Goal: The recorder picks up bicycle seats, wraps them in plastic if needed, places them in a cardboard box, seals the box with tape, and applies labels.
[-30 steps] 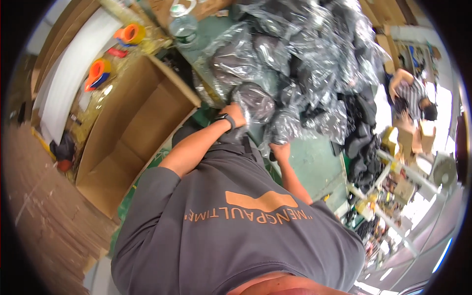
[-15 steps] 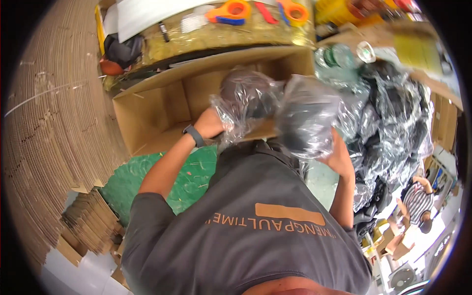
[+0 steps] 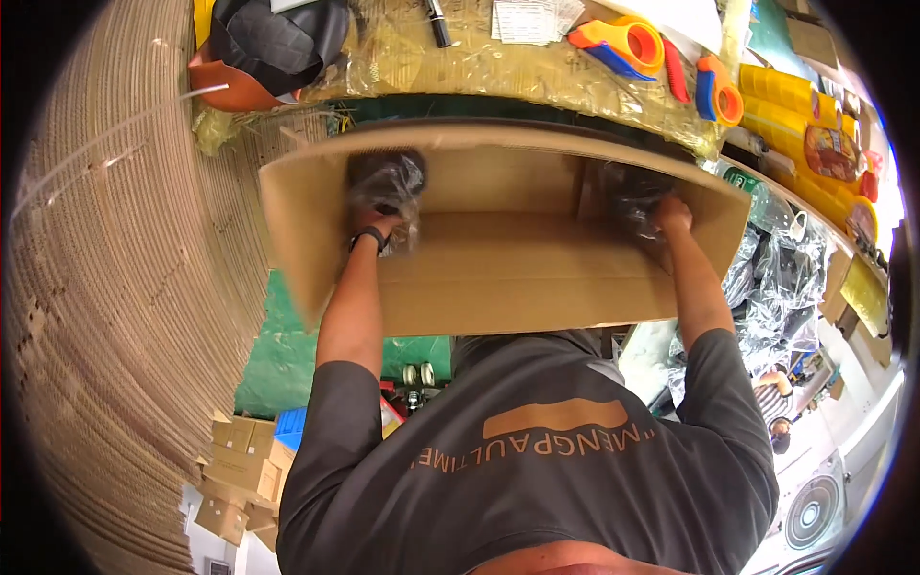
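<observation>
A long cardboard box point(image 3: 517, 302) lies open in front of me, and both my arms reach into it. At its left end my left hand point(image 3: 379, 222) is closed on a dark thing in a clear plastic bag point(image 3: 385, 177). Toward the right end my right hand point(image 3: 673, 215) grips another plastic-wrapped dark bundle point(image 3: 632, 192). The kind of thing inside the bags cannot be made out. Some of the fingers are hidden by the plastic and by shadow.
Stacked flat cardboard point(image 3: 125, 259) rises at the left. Beyond the box, a bench point(image 3: 479, 72) holds orange-and-blue tape dispensers point(image 3: 623, 46), a marker point(image 3: 438, 24) and black material point(image 3: 278, 43). More bagged dark things point(image 3: 781, 287) lie at the right, near yellow tape rolls point(image 3: 781, 96).
Both bagged bundles have gone from above the box's near edge down into it, the left one to the left end, the right one to the right. My view has shifted too.
</observation>
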Demonstrator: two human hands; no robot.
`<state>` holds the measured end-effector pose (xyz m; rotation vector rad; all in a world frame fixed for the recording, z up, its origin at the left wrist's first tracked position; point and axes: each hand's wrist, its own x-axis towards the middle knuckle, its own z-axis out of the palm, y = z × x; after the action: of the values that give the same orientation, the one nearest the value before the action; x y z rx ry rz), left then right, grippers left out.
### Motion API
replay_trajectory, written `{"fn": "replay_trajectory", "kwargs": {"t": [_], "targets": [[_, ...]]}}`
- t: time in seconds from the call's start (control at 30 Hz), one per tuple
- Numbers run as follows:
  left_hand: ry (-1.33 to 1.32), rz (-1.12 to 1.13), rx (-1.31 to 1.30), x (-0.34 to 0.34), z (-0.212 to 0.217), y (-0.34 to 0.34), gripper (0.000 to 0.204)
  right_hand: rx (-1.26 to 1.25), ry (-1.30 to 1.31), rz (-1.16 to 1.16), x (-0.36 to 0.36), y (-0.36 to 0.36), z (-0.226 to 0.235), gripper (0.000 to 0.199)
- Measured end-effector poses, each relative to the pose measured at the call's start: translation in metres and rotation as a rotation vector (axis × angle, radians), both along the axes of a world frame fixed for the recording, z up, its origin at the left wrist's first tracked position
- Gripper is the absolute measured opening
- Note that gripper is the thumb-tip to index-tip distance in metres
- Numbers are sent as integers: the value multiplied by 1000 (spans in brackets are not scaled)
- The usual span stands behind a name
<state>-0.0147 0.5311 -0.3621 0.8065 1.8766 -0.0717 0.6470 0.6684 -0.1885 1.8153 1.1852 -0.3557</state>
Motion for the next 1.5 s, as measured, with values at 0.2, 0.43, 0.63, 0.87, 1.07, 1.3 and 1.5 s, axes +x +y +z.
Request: {"fn": "replay_trajectory", "kwargs": {"t": [0.2,0.43,0.63,0.87,1.07,1.3,1.5], "targets": [[90,-13,-249,82,13,54,87,-49,131,141,-50,13,-51,31],[24,79,-178,78,-138,41,96,44,726,669,-232,14,-156,30],[-46,-170,233,24,-153,29,66,286,1074,22,-343,-9,-139,48],[-102,-488,268,111,32,66,84,897,1250,381,-153,-44,84,47],[-496,-474,783,431,323,77,50,1762,133,-438,208,-233,163,51],[-527,-1159,837,780,348,15,86,1546,-136,-1131,359,-498,30,79],[-95,-1130,500,892,212,62,120,1442,-14,-1120,344,-468,30,84]]}}
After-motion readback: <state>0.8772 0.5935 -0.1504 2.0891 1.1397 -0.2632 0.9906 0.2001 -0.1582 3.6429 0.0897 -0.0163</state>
